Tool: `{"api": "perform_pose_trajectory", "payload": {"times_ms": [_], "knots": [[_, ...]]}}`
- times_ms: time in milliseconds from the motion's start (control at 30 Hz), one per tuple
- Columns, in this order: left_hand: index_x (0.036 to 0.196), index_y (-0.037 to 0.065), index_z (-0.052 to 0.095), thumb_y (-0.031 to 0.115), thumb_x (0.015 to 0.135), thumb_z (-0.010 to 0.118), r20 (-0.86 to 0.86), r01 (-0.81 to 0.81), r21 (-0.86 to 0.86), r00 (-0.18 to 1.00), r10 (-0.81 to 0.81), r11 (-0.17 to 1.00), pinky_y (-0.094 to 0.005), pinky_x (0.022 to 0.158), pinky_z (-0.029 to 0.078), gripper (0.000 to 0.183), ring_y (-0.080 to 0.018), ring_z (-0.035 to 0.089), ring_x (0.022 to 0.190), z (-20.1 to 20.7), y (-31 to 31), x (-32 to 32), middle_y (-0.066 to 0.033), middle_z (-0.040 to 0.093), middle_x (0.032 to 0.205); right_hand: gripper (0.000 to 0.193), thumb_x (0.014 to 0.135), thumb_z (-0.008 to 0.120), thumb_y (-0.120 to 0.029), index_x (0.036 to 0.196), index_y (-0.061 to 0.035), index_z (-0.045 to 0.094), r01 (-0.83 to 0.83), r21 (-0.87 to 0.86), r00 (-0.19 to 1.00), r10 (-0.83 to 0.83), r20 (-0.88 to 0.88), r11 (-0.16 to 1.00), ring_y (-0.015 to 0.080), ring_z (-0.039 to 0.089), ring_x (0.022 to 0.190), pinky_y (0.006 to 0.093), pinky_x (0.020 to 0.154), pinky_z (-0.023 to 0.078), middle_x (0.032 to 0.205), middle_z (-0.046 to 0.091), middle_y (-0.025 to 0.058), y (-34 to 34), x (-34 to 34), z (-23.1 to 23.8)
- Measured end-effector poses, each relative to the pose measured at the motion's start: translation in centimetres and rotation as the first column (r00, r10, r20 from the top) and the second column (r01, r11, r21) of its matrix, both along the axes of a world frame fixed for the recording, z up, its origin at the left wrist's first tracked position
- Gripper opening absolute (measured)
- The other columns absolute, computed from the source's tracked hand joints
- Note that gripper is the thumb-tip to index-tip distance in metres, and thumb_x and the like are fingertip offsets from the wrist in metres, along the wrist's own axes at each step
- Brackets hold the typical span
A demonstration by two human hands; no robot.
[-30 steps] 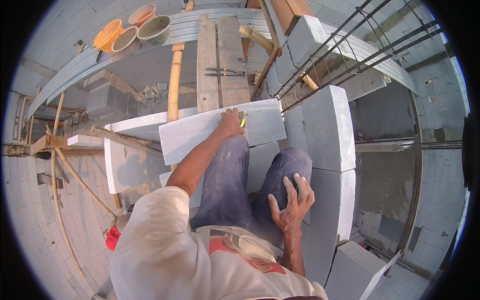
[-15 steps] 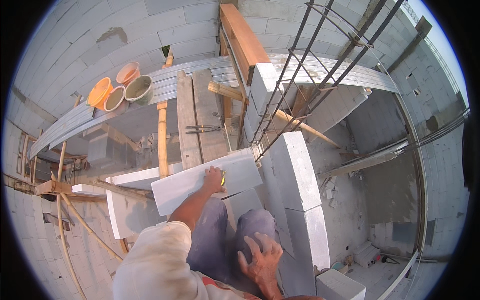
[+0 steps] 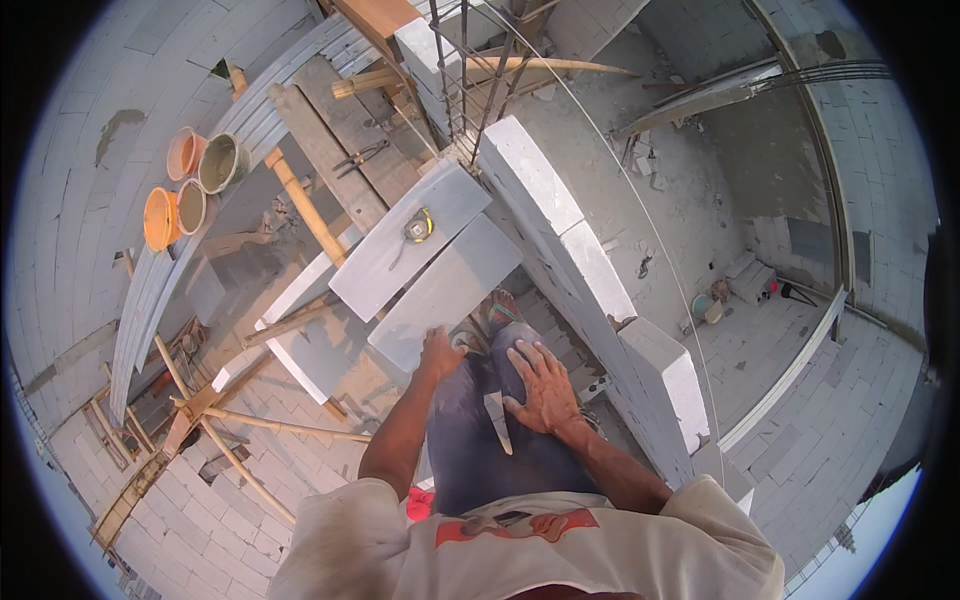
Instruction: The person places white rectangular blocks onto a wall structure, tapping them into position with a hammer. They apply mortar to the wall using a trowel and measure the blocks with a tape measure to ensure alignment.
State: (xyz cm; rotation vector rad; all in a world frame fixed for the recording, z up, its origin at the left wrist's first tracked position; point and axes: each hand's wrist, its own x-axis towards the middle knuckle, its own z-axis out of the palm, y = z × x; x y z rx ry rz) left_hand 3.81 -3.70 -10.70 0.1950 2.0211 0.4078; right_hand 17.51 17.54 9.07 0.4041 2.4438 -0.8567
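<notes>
Two pale grey blocks lie side by side in front of my legs, a farther block and a nearer block. On the farther one sits a yellow and black tape measure, with no hand on it. My left hand is at the near edge of the nearer block, beside my left knee, fingers apart and slightly bent, holding nothing that I can see. Spread across my right thigh, my right hand is open. A pale pointed shape shows between my thighs; its kind is unclear.
A low block wall runs along my right, with a rebar column at its far end. Pincers lie on wooden planks. Several buckets, one an orange bucket, stand on metal decking. Bamboo poles cross nearby.
My left hand has let go of the tape measure, leaving it on the farther block, and has drawn back toward my knee. My right hand has flattened onto my thigh. The view has tilted and turned.
</notes>
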Motion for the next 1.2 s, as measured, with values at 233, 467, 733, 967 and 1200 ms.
{"api": "perform_pose_trajectory", "payload": {"times_ms": [233, 467, 733, 967, 1200], "knots": [[0.152, -0.004, 0.043, 0.034, 0.096, 0.07, 0.05, 0.001, 0.121, 0.999, -0.007, 0.993, -0.0503, 0.116, 0.041, 0.072, -0.0469, 0.044, 0.143, 13.4, -6.7, 10.7, -0.032, 0.044, 0.154, 0.083, 0.091, 0.071, -0.036, 0.162, -0.0132, 0.034, 0.163, -0.085, 0.959, -0.138, 0.247, 0.983, 0.0407, 0.037, 0.149, 0.0549, 0.12, 0.035, 0.161, 0.041, 0.0139, -3.3, 5.8, 3.8], [0.143, -0.008, 0.053, 0.034, 0.1, 0.066, 0.282, 0.013, 0.043, 0.959, -0.024, 0.999, -0.0427, 0.11, 0.047, 0.062, -0.0389, 0.063, 0.127, 18.2, -10.7, 9.2, -0.0304, 0.064, 0.135, 0.056, 0.088, 0.073, -0.021, 0.142, -0.0083, 0.063, 0.742, -0.363, 0.667, -0.674, 0.317, 0.564, 0.028, 0.072, 0.11, 0.0393, 0.098, 0.054, 0.112, 0.075, 0.0171, -1.8, 14.8, 3.8], [0.145, -0.009, 0.05, 0.033, 0.1, 0.066, 0.317, 0.143, 0.027, 0.937, -0.144, 0.989, -0.0424, 0.11, 0.047, 0.064, -0.0387, 0.063, 0.128, 21.1, -8.9, 6.9, -0.0306, 0.063, 0.137, 0.042, 0.081, 0.073, -0.016, 0.122, -0.0077, 0.074, 0.86, 0.098, 0.449, -0.834, 0.32, 0.5, 0.0297, 0.077, 0.095, 0.0393, 0.082, 0.059, 0.099, 0.077, 0.0193, -4.9, 31.8, 6.0], [0.156, -0.005, 0.036, 0.037, 0.095, 0.073, 0.39, 0.409, 0.005, 0.839, -0.379, 0.912, -0.0439, 0.116, 0.041, 0.083, -0.0433, 0.049, 0.142, 21.8, -5.2, 9.7, -0.0366, 0.041, 0.155, 0.054, 0.071, 0.069, -0.011, 0.125, -0.0049, 0.071, 0.847, 0.198, 0.378, -0.82, 0.43, 0.494, 0.0383, 0.074, 0.088, 0.0446, 0.079, 0.059, 0.099, 0.075, 0.0255, -12.0, 39.8, 8.5], [0.166, 0.001, 0.004, 0.05, 0.084, 0.083, 0.358, 0.587, -0.249, 0.795, -0.49, 0.771, -0.0594, 0.114, 0.04, 0.123, -0.0533, 0.036, 0.146, 21.1, -3.9, 14.9, -0.0383, 0.025, 0.161, 0.073, 0.071, 0.07, -0.009, 0.142, -0.0031, 0.054, 0.908, 0.081, 0.363, -0.867, 0.341, 0.412, 0.0411, 0.073, 0.089, 0.0455, 0.081, 0.059, 0.099, 0.074, 0.0252, -8.4, 43.3, -4.1]]}}
